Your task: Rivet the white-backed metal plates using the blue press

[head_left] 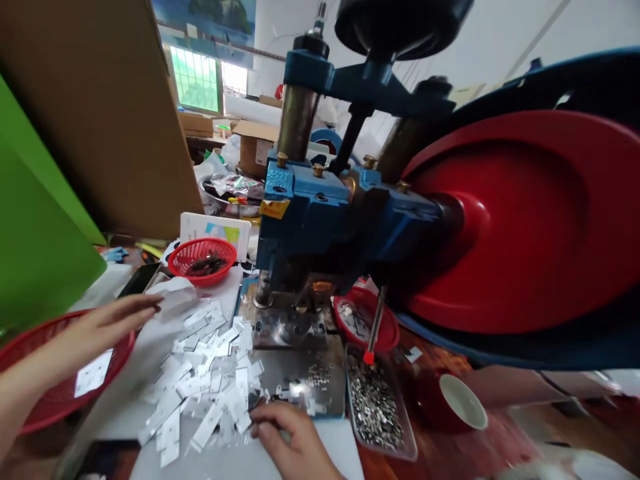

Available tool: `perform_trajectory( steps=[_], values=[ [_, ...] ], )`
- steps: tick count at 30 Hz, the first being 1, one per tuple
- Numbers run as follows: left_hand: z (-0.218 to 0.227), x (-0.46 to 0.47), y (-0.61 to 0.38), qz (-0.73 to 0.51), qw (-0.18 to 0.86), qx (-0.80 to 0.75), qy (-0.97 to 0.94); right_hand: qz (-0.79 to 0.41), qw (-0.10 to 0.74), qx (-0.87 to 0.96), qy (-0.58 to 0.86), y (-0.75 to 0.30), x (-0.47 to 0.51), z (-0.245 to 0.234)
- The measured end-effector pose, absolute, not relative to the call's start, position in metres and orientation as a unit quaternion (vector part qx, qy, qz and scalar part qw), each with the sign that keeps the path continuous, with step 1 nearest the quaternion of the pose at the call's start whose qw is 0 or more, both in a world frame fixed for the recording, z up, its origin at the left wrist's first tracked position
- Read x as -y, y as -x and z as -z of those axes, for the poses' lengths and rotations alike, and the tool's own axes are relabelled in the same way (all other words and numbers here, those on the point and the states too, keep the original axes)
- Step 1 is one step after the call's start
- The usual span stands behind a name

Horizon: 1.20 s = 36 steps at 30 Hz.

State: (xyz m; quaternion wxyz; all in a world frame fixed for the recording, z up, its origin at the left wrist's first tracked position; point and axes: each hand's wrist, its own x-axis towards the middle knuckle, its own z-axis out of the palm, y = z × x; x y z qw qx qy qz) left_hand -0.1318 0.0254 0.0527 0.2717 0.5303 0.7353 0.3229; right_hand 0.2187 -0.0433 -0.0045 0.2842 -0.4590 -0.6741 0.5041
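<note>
My left hand [133, 313] reaches across the red basket [37, 421] at the left, its fingers stretched out and nothing visible in them. One flat silvery plate [94, 373] is in that basket. A loose pile of thin metal plates [200, 380] covers the white sheet between my hands. My right hand [293, 433] is low at the pile's right edge, thumb and forefinger drawn together; what is between their tips is too small to make out. Just beyond it is the metal base plate [300, 373] of a blue press [305, 220], with small bits scattered on it.
A large red flywheel [525, 227] fills the right side. Beside the base stands a clear tray [377, 407] of small metal parts, with a red dish [385, 327] behind it. A red mug [463, 403] is farther right. Another red basket [203, 260] holds dark pieces.
</note>
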Motion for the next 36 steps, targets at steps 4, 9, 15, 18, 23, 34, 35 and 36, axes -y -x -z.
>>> perform_trajectory(
  steps=[4, 9, 15, 18, 23, 34, 35, 36],
  values=[
    [-0.012, -0.003, 0.111, -0.197, 0.268, -0.7, -0.632, -0.495, 0.276, 0.688, 0.454, -0.241, 0.056, 0.007],
    [0.018, -0.033, 0.08, -0.173, 0.112, -0.696, -0.688, -0.473, 0.281, 0.708, 0.442, -0.261, 0.066, 0.029],
    [0.03, -0.067, 0.041, -0.135, 0.075, -0.706, -0.691, -0.451, 0.31, 0.71, 0.443, -0.271, 0.072, 0.049],
    [0.033, -0.056, 0.027, -0.114, 0.078, -0.703, -0.698, -0.436, 0.321, 0.711, 0.449, -0.27, 0.072, 0.055],
    [0.026, -0.019, 0.01, -0.092, 0.114, -0.626, -0.766, -0.426, 0.305, 0.734, 0.432, -0.27, 0.07, 0.055],
    [0.007, 0.029, 0.03, -0.17, 0.18, -0.643, -0.724, -0.413, 0.294, 0.754, 0.418, -0.271, 0.069, 0.059],
    [0.005, 0.028, 0.043, -0.176, 0.157, -0.682, -0.692, -0.417, 0.288, 0.755, 0.416, -0.272, 0.068, 0.055],
    [0.005, 0.027, 0.055, -0.179, 0.132, -0.722, -0.655, -0.421, 0.281, 0.757, 0.414, -0.272, 0.068, 0.051]
  ],
)
